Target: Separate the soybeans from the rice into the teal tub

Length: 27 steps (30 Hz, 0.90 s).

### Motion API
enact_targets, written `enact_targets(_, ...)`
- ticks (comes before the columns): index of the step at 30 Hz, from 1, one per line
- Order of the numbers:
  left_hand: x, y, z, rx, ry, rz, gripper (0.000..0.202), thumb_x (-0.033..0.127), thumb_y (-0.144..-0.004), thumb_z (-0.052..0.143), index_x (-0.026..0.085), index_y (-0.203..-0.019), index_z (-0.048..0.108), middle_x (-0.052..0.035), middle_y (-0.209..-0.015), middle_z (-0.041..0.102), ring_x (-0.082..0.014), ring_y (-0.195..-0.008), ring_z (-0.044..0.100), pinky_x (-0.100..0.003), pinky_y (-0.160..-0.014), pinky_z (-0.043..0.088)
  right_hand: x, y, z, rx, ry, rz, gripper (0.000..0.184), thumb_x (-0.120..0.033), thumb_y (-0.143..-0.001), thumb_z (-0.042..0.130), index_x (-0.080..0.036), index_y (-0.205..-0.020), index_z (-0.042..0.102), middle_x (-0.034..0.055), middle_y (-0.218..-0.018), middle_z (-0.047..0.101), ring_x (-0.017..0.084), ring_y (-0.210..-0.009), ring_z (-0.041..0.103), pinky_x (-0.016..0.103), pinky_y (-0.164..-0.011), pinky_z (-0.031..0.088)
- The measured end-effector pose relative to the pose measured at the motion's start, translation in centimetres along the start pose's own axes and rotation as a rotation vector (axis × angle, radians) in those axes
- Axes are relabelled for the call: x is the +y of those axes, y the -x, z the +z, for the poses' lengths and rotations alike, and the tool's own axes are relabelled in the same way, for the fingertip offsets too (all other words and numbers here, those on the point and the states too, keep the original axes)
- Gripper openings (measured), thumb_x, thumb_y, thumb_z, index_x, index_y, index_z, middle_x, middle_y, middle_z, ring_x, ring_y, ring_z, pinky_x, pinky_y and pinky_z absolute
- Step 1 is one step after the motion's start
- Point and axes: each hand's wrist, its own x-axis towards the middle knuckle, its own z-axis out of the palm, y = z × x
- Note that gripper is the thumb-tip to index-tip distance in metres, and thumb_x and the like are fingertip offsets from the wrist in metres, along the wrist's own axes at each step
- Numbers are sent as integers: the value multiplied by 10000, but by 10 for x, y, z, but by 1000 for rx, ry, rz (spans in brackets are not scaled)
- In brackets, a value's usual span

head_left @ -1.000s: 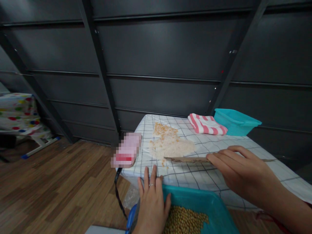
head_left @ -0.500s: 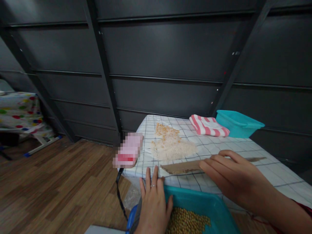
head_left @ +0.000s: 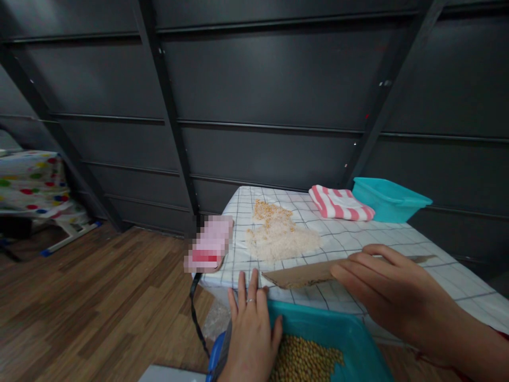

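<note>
My right hand [head_left: 385, 286] grips a strip of brown cardboard [head_left: 302, 275] by its upper edge, above the near part of the checked tablecloth. With fingers spread, my left hand [head_left: 252, 329] rests over the left rim of a teal basin [head_left: 318, 313]. Inside that basin lie many greenish-brown beans [head_left: 304, 358]. On the cloth beyond the cardboard is a spread heap of white rice [head_left: 282, 243]. Yellow kernels [head_left: 268, 211] are scattered at its far left and partly mixed into it.
A white checked cloth [head_left: 413, 244] covers the table. At the back right, a pink-and-white striped towel [head_left: 341, 204] lies beside a turquoise basin [head_left: 392, 199]. A blurred pink object [head_left: 212, 241] with a black strap is at the left edge. A dark panelled wall [head_left: 270, 79] stands behind.
My right hand has shifted slightly to the right, and the cardboard's face has tilted a little. My left hand has stayed almost in place.
</note>
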Motion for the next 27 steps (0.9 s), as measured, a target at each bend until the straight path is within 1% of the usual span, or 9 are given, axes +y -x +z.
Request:
enact_targets(4,3,-1,1,46,-15,5,247,184,-711,439,128,-944,497,-236,-1289,426,-451,-1212,265,-692,-848,347,3,2,1,3,-21,16,233,-30,-796,285,-196,-758,444,-15,-610,499,137,-560,407,299,-640,308)
enact_targets(7,3,-1,2,62,-29,8,241,189,-712,431,134,-936,501,-229,-1285,435,-446,-1209,279,-684,-850,353,4,-1,4,16,1,12,218,-50,-809,291,-189,-788,457,-10,-617,516,140,-565,419,297,-646,314)
enact_targets(11,2,0,4,74,-33,9,232,192,-715,427,141,-929,502,-221,-1284,440,-439,-1214,276,-676,-854,356,2,-3,6,8,6,8,205,-52,-799,308,-197,-769,450,-11,-611,512,144,-566,420,298,-651,310)
enact_targets(16,3,0,6,80,-40,1,242,187,-711,421,139,-932,509,-219,-1293,430,-436,-1223,263,-683,-858,340,2,-2,4,-7,5,1,196,-51,-777,328,-198,-742,453,-13,-586,491,146,-554,400,304,-646,300)
enact_targets(21,2,1,7,82,-60,1,257,205,-711,433,146,-949,509,-201,-1282,451,-431,-1217,283,-662,-863,357,1,-4,2,15,-5,34,200,-48,-770,336,-192,-779,475,-8,-611,509,141,-565,401,303,-652,304)
enact_targets(27,3,0,5,86,-72,13,264,203,-704,448,142,-957,493,-210,-1271,459,-428,-1211,294,-645,-851,385,-2,-10,2,9,34,-10,170,-74,-768,345,-197,-767,462,-11,-596,483,144,-566,387,312,-650,304)
